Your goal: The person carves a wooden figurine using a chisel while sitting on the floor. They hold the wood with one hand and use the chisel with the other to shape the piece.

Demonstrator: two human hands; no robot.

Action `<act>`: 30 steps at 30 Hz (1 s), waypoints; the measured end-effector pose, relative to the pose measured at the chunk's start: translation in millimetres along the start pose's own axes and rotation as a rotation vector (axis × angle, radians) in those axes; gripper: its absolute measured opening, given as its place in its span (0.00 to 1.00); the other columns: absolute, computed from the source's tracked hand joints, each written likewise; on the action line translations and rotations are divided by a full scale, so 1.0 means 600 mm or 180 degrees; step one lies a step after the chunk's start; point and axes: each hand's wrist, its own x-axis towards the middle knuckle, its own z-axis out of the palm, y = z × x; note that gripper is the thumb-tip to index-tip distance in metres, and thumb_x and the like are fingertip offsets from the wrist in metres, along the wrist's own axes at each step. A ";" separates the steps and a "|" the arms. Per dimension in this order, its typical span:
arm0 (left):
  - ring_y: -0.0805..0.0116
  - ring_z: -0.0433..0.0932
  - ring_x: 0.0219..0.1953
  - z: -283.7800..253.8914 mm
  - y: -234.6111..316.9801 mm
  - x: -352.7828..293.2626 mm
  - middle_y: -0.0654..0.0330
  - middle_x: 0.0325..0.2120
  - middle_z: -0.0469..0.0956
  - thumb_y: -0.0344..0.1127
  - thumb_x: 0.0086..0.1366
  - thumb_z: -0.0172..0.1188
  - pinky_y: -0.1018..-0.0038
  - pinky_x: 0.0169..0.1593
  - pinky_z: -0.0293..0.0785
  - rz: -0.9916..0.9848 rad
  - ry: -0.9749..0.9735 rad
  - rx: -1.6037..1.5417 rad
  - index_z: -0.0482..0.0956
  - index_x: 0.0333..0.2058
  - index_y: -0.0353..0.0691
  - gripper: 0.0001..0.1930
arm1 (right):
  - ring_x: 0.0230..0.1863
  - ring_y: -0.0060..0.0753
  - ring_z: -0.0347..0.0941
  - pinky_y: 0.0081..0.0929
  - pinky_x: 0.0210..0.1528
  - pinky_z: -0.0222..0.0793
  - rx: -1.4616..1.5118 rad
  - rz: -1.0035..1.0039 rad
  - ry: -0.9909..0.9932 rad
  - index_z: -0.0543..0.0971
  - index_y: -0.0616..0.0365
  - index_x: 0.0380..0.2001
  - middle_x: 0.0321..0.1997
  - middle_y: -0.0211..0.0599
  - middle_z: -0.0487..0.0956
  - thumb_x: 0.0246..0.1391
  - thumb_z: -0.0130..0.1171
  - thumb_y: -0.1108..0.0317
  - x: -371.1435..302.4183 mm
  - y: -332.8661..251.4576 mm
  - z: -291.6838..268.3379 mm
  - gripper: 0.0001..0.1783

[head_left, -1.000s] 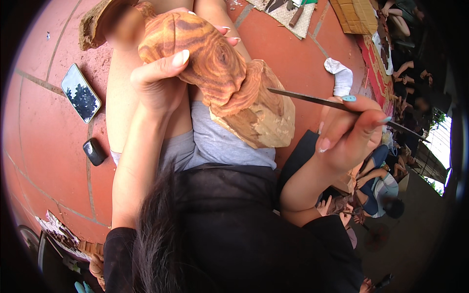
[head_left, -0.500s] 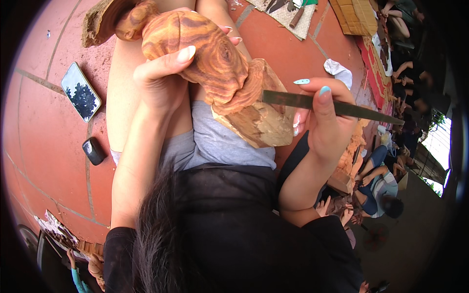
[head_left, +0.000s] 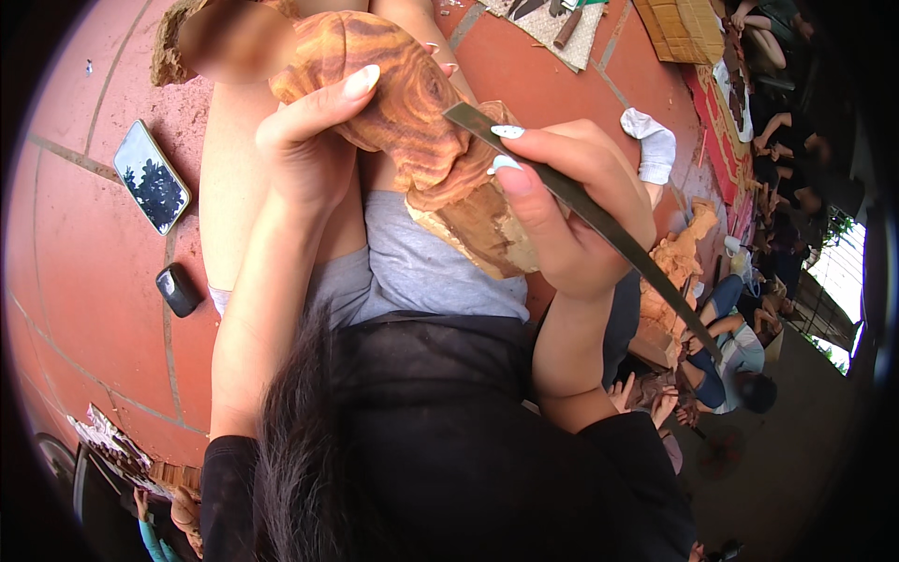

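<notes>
Carved wood: the swirl-grained piece (head_left: 403,89) spans the top middle of the frame, above the thighs (head_left: 234,169), its pale, rough end over the grey shorts (head_left: 412,262). From here the lap seems to serve as a workbench, though I can't tell how much weight it takes. Its upper-left end is blurred.

Left hand: the left hand (head_left: 309,145) grasps the carving, thumb laid along the near face, fingertips peeping over the far edge. That wrap probably steadies the piece and leaves its right side within reach.

Right hand: the right hand (head_left: 585,201), right of centre, pinches the dark metal bar (head_left: 646,267) between thumb and fingers, close to its upper end, likely for fine control.

Bar: it slants toward the lower right, its long free end beyond the palm. The upper end lies at the carving's right edge; I can't tell whether it presses there.

Left floor: a phone (head_left: 152,178) and a small black case (head_left: 178,289) lie beside the leg, perhaps set aside within reach.

Top right: a wooden-handled tool (head_left: 567,30) sits on a pale woven mat (head_left: 582,47), maybe to keep it together with its neighbours; a white sock (head_left: 653,145) lies nearby.
</notes>
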 end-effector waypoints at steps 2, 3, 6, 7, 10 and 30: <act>0.33 0.74 0.50 0.008 0.001 0.008 0.34 0.47 0.73 0.39 0.52 0.64 0.46 0.56 0.71 0.0040 0.0111 0.0181 0.66 0.54 0.29 0.32 | 0.25 0.31 0.75 0.21 0.27 0.69 -0.0210 -0.0196 -0.0177 0.80 0.66 0.31 0.26 0.41 0.78 0.43 0.67 0.80 0.008 0.004 -0.010 0.08; 0.44 0.76 0.47 0.016 0.000 0.011 0.41 0.43 0.76 0.36 0.53 0.63 0.55 0.54 0.72 0.0077 0.0160 0.0147 0.69 0.50 0.30 0.26 | 0.26 0.31 0.74 0.21 0.27 0.67 -0.0246 -0.0206 -0.0237 0.80 0.67 0.31 0.26 0.42 0.78 0.44 0.65 0.80 0.010 0.005 -0.014 0.08; 0.59 0.79 0.42 0.032 0.000 0.019 0.51 0.38 0.79 0.34 0.56 0.60 0.66 0.52 0.73 0.0149 0.0237 0.0288 0.73 0.45 0.30 0.19 | 0.26 0.30 0.73 0.21 0.27 0.65 -0.0195 -0.0119 -0.0490 0.80 0.68 0.31 0.26 0.42 0.78 0.44 0.62 0.81 0.023 0.004 -0.033 0.08; 0.52 0.78 0.45 0.033 0.000 0.022 0.46 0.41 0.77 0.36 0.56 0.61 0.59 0.54 0.73 0.0140 0.0204 0.0494 0.70 0.48 0.28 0.24 | 0.26 0.30 0.73 0.21 0.27 0.65 -0.0157 -0.0068 -0.0584 0.80 0.68 0.32 0.25 0.42 0.77 0.44 0.62 0.81 0.028 0.003 -0.039 0.08; 0.51 0.78 0.47 0.032 -0.016 0.032 0.44 0.43 0.77 0.38 0.57 0.61 0.58 0.56 0.73 0.0127 0.0511 0.0405 0.69 0.51 0.28 0.26 | 0.24 0.28 0.71 0.21 0.26 0.63 -0.0209 0.0140 -0.0710 0.80 0.67 0.31 0.24 0.40 0.76 0.43 0.61 0.81 0.042 -0.001 -0.052 0.08; 0.72 0.78 0.38 0.000 0.020 -0.010 0.59 0.34 0.79 0.35 0.60 0.61 0.75 0.45 0.74 0.0436 0.0422 0.1071 0.76 0.41 0.32 0.14 | 0.15 0.16 0.65 0.15 0.19 0.58 -0.0278 0.0403 -0.1027 0.81 0.70 0.26 0.19 0.35 0.75 0.55 0.57 0.76 0.080 -0.055 -0.001 0.08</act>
